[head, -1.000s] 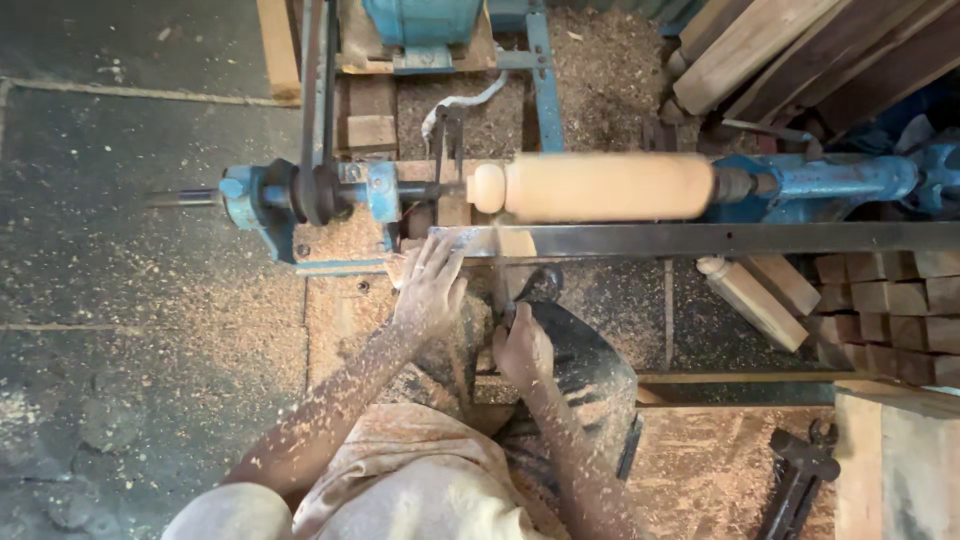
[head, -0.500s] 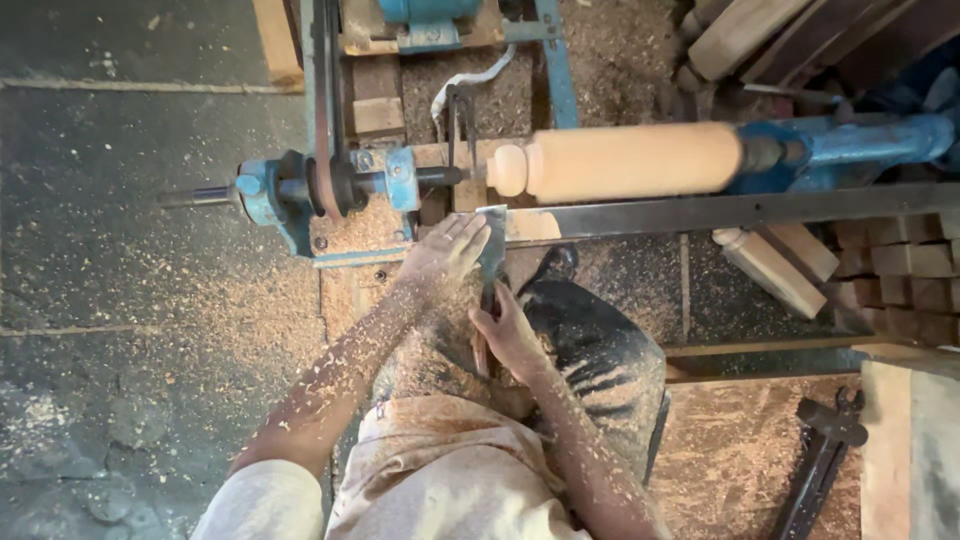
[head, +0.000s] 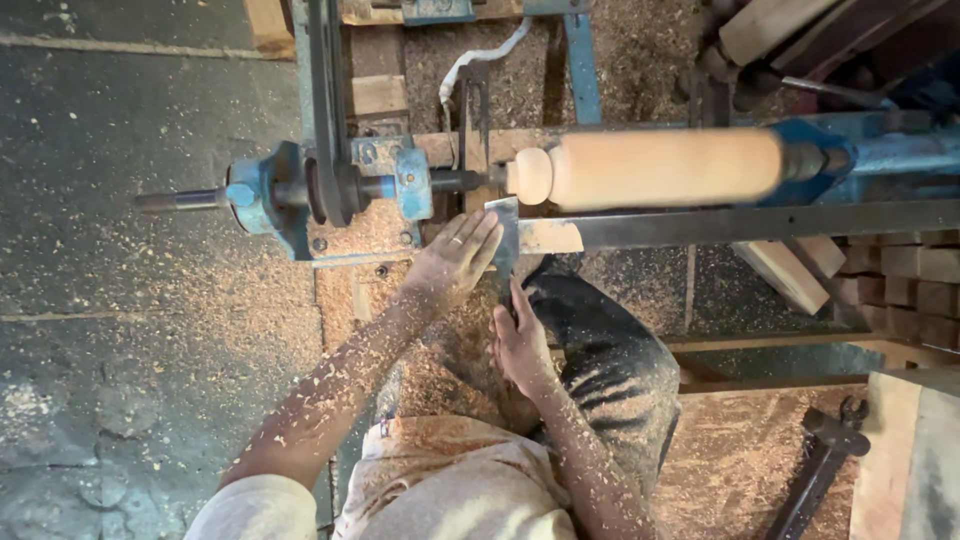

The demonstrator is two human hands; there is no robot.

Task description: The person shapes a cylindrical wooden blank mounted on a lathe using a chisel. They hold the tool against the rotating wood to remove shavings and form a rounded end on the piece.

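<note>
A pale wooden cylinder (head: 660,168) with a rounded knob at its left end is mounted across a blue lathe (head: 300,190). A flat metal chisel (head: 503,235) points up toward the knob, resting on the long metal tool rest (head: 760,222). My left hand (head: 455,262) lies on the chisel blade near the rest, fingers extended. My right hand (head: 520,345) grips the chisel's handle lower down, above my sawdust-covered knee. Both forearms are flecked with shavings.
Sawdust covers the floor around the lathe. A dark drive belt (head: 325,100) runs up from the headstock. Wooden blocks (head: 900,285) are stacked at right, planks (head: 780,30) at top right. A dark metal clamp-like tool (head: 820,470) lies at lower right.
Both hands have brought the chisel up from below the tool rest, so its tip now sits by the knob end of the cylinder. The view has shifted slightly.
</note>
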